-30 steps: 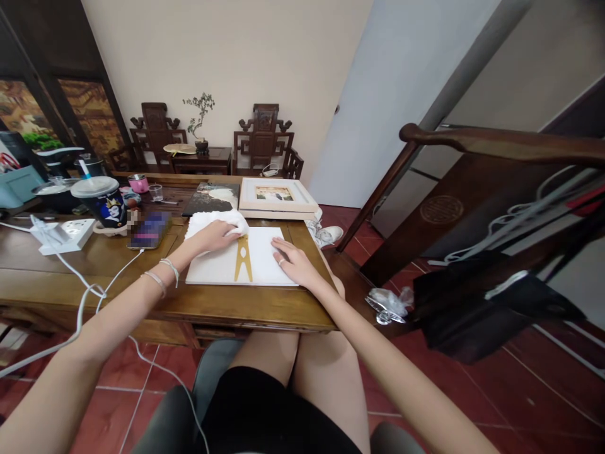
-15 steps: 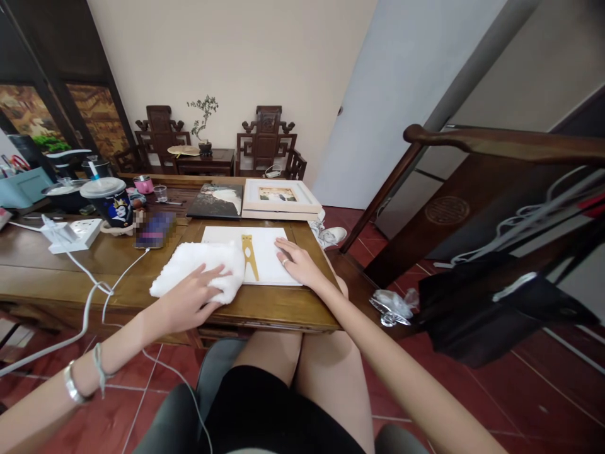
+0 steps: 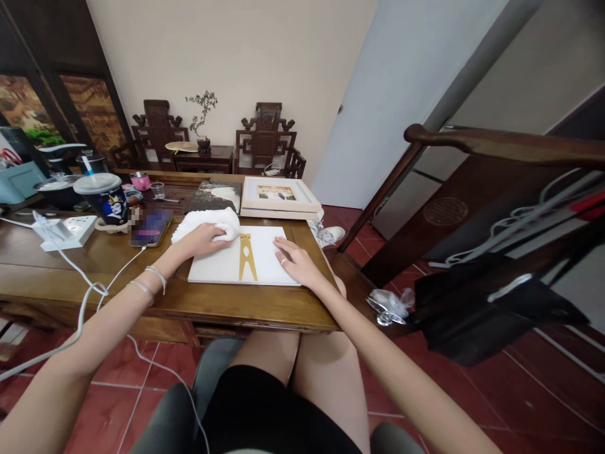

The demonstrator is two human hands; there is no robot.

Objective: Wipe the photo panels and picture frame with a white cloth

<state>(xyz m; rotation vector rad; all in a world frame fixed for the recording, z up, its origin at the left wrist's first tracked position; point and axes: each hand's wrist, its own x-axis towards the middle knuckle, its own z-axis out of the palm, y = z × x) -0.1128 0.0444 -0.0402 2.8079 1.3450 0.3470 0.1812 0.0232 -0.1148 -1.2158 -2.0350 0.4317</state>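
A white fluffy towel (image 3: 208, 218) lies bunched on the upper left part of a flat white panel (image 3: 217, 268) and overlaps the table beyond it. My left hand (image 3: 208, 240) is closed on the towel's near side, thumb and fingers pressed into the cloth. The panel, perhaps an album cover, bears a gold two-legged figure (image 3: 246, 257) in its middle. On the panel's right edge rests my right hand (image 3: 295, 260), a ring on one finger, its fingers stretched out flat.
Behind the panel are a dark picture cover (image 3: 213, 195) and a pale framed box (image 3: 278, 197). To the left stand a lidded cup (image 3: 106, 200), a phone (image 3: 151, 228) and a white power strip (image 3: 70, 232) with trailing cables. A wooden chair (image 3: 447, 211) stands at the right.
My left hand has slid the towel away from me, toward the panel's far edge, and its fingers have curled into the cloth. My right hand keeps its place on the panel.
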